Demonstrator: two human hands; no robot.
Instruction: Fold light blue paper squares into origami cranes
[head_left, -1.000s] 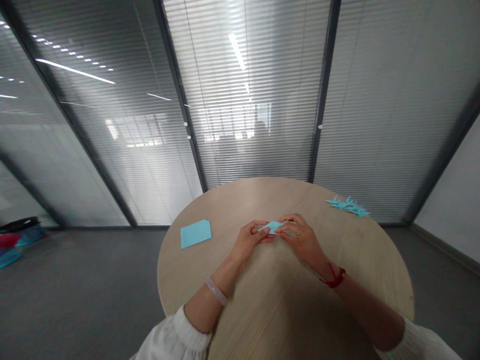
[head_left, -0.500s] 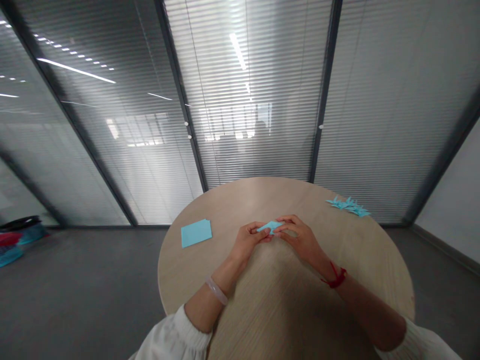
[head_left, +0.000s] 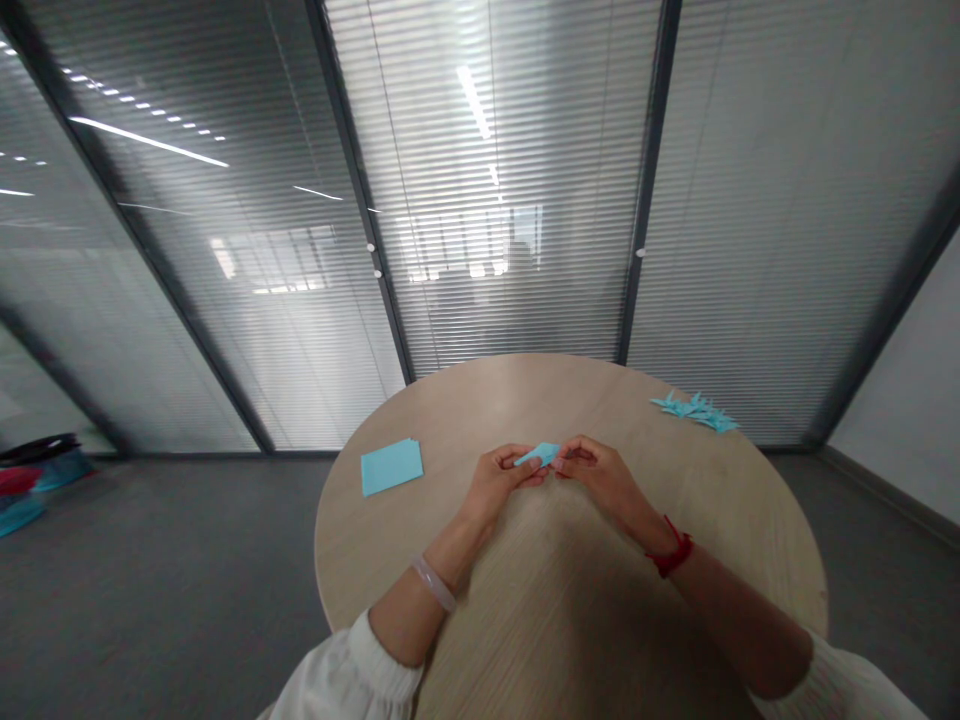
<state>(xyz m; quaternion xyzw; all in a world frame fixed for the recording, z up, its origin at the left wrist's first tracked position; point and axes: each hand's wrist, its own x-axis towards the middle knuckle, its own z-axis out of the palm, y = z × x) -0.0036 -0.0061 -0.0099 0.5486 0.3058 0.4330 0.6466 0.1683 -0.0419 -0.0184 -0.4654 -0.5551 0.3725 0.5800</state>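
A small piece of folded light-blue paper is held just above the middle of the table. My left hand grips its left part, thumb on top and fingers beneath. At its right end, my right hand has thumb and fingertips pinched together on the edge of the paper. The fold lines are too small to make out. To the left lies a stack of flat blue paper sheets. Far right, near the table's rim, is a pile of folded blue paper pieces with pointed ends.
The round wooden table stands close to a glass partition with blinds. On the grey floor at far left are a black-rimmed blue container and a red and blue one. A white wall rises at right.
My right hand's fingers have drawn in from the paper's top edge and now pinch at its right end. The left hand keeps its hold, nearly still.
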